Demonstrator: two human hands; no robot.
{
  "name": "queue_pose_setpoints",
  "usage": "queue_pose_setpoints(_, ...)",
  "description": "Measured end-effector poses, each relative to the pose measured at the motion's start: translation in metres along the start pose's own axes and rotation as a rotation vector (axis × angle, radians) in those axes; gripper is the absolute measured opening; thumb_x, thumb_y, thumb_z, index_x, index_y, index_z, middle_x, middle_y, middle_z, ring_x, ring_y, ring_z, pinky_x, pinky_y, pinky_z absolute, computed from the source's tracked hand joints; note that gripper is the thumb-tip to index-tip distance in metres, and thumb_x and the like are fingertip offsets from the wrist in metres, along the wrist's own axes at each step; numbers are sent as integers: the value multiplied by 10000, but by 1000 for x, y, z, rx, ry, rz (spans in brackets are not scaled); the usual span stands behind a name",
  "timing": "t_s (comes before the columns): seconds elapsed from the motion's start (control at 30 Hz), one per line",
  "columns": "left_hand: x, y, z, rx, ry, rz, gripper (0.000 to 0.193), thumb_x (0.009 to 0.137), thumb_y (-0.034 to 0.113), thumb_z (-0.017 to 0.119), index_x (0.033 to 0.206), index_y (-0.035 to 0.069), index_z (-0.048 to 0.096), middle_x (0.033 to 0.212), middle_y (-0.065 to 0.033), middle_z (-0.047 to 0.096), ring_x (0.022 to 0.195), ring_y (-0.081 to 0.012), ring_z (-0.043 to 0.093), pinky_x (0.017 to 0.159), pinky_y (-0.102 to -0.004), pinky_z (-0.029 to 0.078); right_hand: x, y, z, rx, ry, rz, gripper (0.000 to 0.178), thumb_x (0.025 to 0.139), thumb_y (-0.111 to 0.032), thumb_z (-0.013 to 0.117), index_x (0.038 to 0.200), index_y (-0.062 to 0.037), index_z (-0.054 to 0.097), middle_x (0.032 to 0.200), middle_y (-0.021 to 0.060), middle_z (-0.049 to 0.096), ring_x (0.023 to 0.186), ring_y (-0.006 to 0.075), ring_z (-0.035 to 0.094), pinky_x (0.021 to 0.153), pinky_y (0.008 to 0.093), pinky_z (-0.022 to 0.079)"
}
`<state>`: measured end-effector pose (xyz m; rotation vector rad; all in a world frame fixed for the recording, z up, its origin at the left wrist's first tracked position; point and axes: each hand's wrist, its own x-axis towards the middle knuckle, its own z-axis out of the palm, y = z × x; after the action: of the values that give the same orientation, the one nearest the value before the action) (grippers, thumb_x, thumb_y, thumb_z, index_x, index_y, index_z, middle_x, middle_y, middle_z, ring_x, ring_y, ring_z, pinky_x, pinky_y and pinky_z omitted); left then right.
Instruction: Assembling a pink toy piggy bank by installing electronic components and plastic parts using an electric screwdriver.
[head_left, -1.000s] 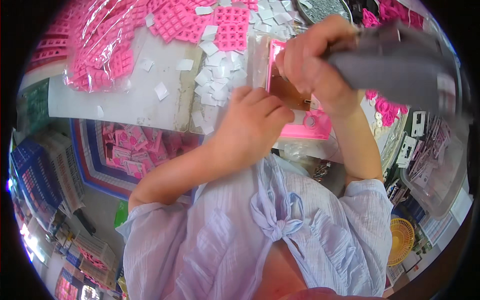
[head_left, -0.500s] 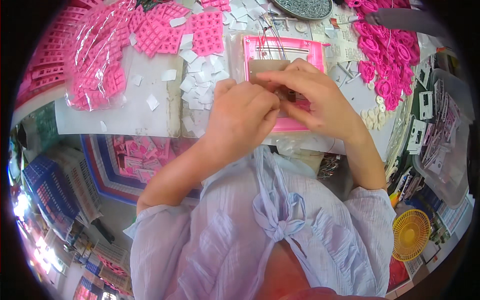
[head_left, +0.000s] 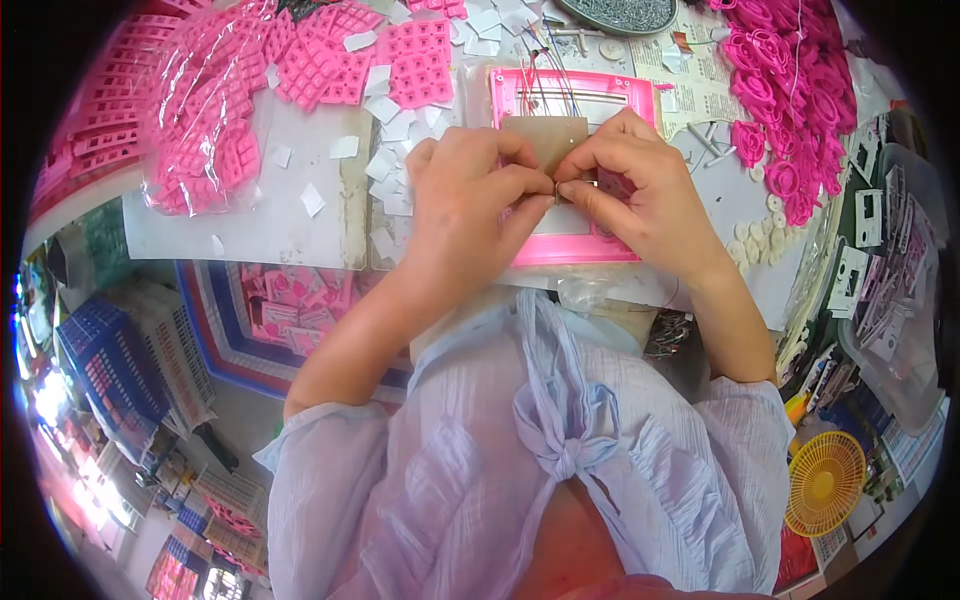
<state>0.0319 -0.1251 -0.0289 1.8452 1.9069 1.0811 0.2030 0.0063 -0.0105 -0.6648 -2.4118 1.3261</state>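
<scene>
Left hand point(head_left: 475, 205): positioned at the centre of the frame, over the left edge of a pink casing point(head_left: 575, 250). Its thumb and index fingers are pinched together on a small part point(head_left: 558, 192), too small to identify. Right hand point(head_left: 645, 195): over the right side of the casing, thumb and index fingers closed on the same part, the tips of both hands nearly meeting.

The casing lies on the counter point(head_left: 270, 215), upper centre of the frame. A flat brown board point(head_left: 545, 138) sits over its interior, partly hidden by the hands; thin wires point(head_left: 549, 75) extend above it toward the top of the frame. White paper squares point(head_left: 395, 195) lie just left of the casing. Pink keypad pieces point(head_left: 420, 65) occupy the upper left; pink moulded parts point(head_left: 785, 85), the upper right.
</scene>
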Motion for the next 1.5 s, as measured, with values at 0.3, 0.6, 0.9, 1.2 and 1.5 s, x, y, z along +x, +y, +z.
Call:
queue_pose_setpoints(0.3,-3,0,0,-12,-29,-11,183,734,98,804,909,109,749,1056,-4,623,941,-182,565,900,-380,318,-3,-2,5,55,-3,93,97,823,-92,758,909,-63,722,818,26,683,846,198,560,657,316,505)
queue_pose_setpoints(0.6,-4,-6,8,88,63,35,230,690,47,746,909,97,692,1156,-57,624,924,-204,555,891,-393,306,-5,3,8,125,-3,116,117,809,-91,769,908,-64,714,831,38,679,786,185,557,637,306,489)
queue_pose_setpoints(0.9,-5,-6,2,24,31,2,210,678,63,758,871,120,697,1202,-46,615,932,-204,540,874,-397,300,-5,1,10,101,9,121,145,791,-85,771,924,-56,722,824,43,672,763,177,559,633,306,484)
queue_pose_setpoints(1.2,-6,-2,2,-53,1,-39,160,726,56,748,871,104,701,1141,-58,591,940,-200,551,905,-375,336,-5,-1,14,36,81,68,161,786,-73,764,935,-70,702,858,46,661,801,200,562,661,320,491)
queue_pose_setpoints(1.5,-9,4,5,-242,46,-120,151,773,19,746,914,46,700,1076,-105,558,971,-229,569,825,-359,472,-20,-8,26,-227,226,-194,216,738,-56,768,940,-51,689,899,71,676,762,251,579,662,350,493)
